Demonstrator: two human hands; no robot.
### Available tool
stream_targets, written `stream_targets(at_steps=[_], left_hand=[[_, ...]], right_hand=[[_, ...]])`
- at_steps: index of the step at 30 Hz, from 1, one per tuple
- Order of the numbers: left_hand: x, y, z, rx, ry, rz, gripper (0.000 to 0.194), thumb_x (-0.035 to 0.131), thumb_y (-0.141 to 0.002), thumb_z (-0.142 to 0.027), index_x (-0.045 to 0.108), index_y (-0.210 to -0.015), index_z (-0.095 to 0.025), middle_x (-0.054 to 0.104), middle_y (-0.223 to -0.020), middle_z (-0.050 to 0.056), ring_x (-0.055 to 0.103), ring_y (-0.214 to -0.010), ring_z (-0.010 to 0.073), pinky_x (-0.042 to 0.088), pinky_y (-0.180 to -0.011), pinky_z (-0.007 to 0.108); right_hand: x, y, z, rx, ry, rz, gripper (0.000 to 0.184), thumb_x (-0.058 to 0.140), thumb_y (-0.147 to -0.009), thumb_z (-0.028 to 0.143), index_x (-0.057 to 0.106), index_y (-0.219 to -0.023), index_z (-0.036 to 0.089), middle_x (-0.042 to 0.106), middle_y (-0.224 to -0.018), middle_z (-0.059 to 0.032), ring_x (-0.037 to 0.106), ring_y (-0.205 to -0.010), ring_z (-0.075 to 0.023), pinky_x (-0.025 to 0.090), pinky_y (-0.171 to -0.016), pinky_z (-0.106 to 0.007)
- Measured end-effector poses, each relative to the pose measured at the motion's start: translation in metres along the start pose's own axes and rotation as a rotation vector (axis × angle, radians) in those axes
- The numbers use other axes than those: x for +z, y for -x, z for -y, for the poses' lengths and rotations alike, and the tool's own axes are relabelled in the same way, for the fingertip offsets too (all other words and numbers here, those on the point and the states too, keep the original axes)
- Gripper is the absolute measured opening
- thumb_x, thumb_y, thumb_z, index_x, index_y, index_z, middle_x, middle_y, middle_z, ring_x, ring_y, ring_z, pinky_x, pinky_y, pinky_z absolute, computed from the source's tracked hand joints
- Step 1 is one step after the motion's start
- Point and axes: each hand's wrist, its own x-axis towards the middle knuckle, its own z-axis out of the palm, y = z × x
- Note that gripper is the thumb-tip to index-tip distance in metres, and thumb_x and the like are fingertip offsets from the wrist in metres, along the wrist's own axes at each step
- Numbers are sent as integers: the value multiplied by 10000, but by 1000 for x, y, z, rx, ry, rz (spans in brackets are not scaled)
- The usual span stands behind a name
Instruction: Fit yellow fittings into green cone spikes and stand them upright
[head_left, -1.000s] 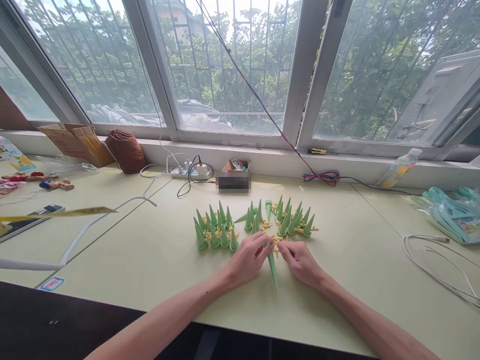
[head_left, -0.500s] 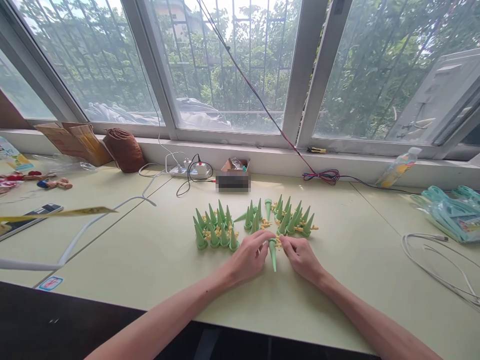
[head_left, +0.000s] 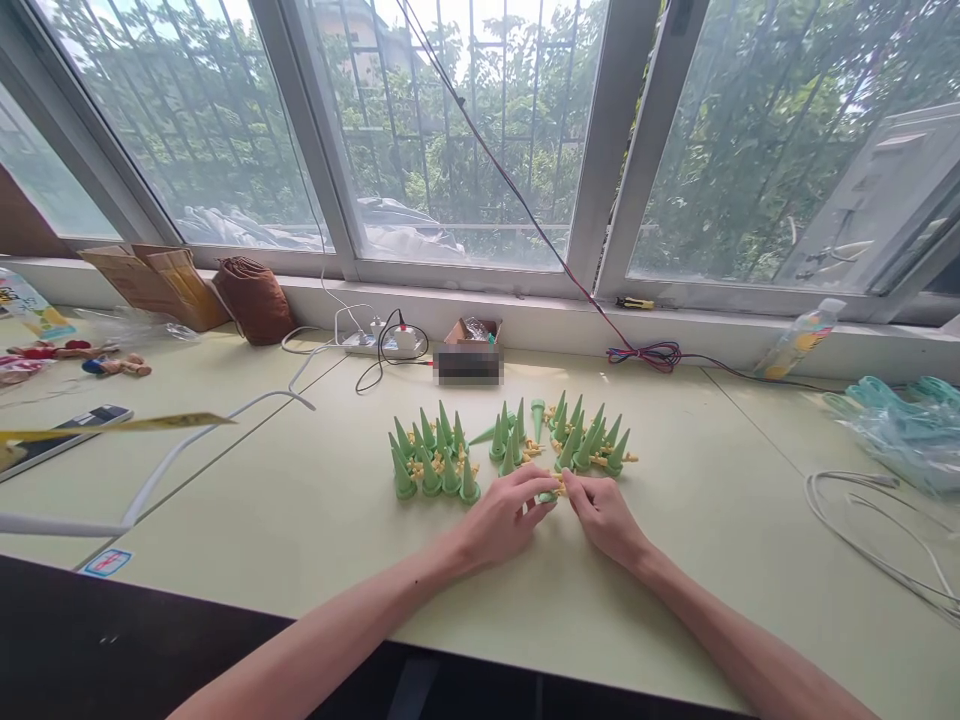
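Note:
My left hand (head_left: 514, 508) is closed on a green watering spike (head_left: 549, 497), a cone whose point is out of sight, leaving just a bit of green by the fingertips. From the right, my right hand (head_left: 606, 512) pinches a small yellow valve (head_left: 559, 484) at the spike's wide end. The fingertips of both hands nearly meet. Left of them stands a cluster of upright green spikes with yellow valves (head_left: 431, 465). Another such cluster (head_left: 589, 440) is behind my right hand. Between the clusters, a few spikes (head_left: 498, 440) stand, and one lies on its side (head_left: 484, 435).
On the pale table (head_left: 315, 530), a white cable (head_left: 180, 465) and a phone (head_left: 67, 440) lie left. A power strip (head_left: 360, 343) and small cardboard box (head_left: 474, 330) sit by the window. Right are a bottle (head_left: 799, 340), bagged green items (head_left: 900, 425) and a coiled cable (head_left: 862, 520).
The held spike's point, earlier aimed toward me below my fingers, has swung out of view. My hands stay in about the same place over the table.

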Motion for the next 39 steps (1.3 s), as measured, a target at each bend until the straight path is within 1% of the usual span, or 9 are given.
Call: stream_targets(at_steps=[6, 9, 13, 19, 27, 32, 34, 37, 39], left_hand=[[2, 1, 4, 66, -53, -9, 285, 498, -950, -132, 648, -1186, -192, 658, -1171, 112, 655, -1015, 197, 572, -843, 322], [3, 3, 7, 120, -108, 9, 334, 467, -935, -92, 621, -1215, -190, 652, -1173, 118, 652, -1031, 203, 558, -880, 333], [4, 5, 9, 188, -131, 39, 392, 403, -925, -47, 578, -1248, -186, 637, -1174, 126, 654, -999, 188, 560, -835, 291], [2, 6, 8, 238, -201, 62, 337, 389, -961, -88, 559, -1239, -176, 630, -1118, 135, 666, -909, 182, 564, -758, 267], [3, 8, 9, 294, -355, 68, 316, 402, -973, -116, 519, -1260, -175, 624, -1093, 129, 680, -869, 185, 566, -717, 260], [6, 8, 10, 313, -389, 14, 308, 362, -977, -108, 531, -1230, -157, 649, -1042, 120, 685, -860, 178, 565, -705, 256], [7, 8, 9, 302, -405, -38, 266, 381, -985, -138, 556, -1184, -157, 667, -966, 98, 683, -806, 169, 558, -672, 252], [9, 9, 9, 257, -459, -143, 204, 456, -990, -215, 585, -1140, -163, 693, -839, 64, 667, -671, 150, 519, -587, 234], [9, 10, 9, 229, -480, -201, 201, 482, -987, -234, 593, -1140, -165, 719, -806, 56, 660, -609, 137, 491, -557, 225]], right_hand=[[1, 0, -1, -2, 4, 18, 521, 367, -998, 489, 267, -575, 203, 259, -531, 36, 218, -517, -104, 181, -489, -281], [1, -1, -3, -9, 10, 23, 533, 368, -997, 494, 282, -559, 202, 266, -529, 33, 226, -513, -106, 188, -488, -281], [2, -1, -4, -30, 13, 35, 550, 368, -1003, 476, 326, -530, 197, 296, -519, 29, 239, -506, -107, 195, -491, -280], [1, -1, -4, -18, 6, 69, 539, 360, -1007, 475, 300, -548, 200, 287, -525, 32, 241, -513, -109, 198, -494, -278], [0, -4, -3, -7, -23, 104, 547, 366, -988, 531, 261, -561, 205, 251, -541, 37, 217, -530, -109, 200, -501, -278], [0, -6, -2, 10, -63, 98, 580, 360, -971, 579, 259, -534, 211, 254, -526, 36, 229, -511, -105, 206, -488, -272], [0, -7, -2, 31, -65, 75, 613, 344, -962, 619, 266, -509, 214, 263, -494, 36, 245, -481, -103, 211, -475, -275], [0, -7, -2, 56, -74, 50, 642, 336, -952, 654, 279, -486, 216, 278, -462, 35, 263, -453, -103, 224, -465, -277], [0, -7, -3, 58, -84, 53, 643, 340, -953, 654, 285, -488, 215, 296, -461, 32, 277, -456, -105, 241, -472, -276]])
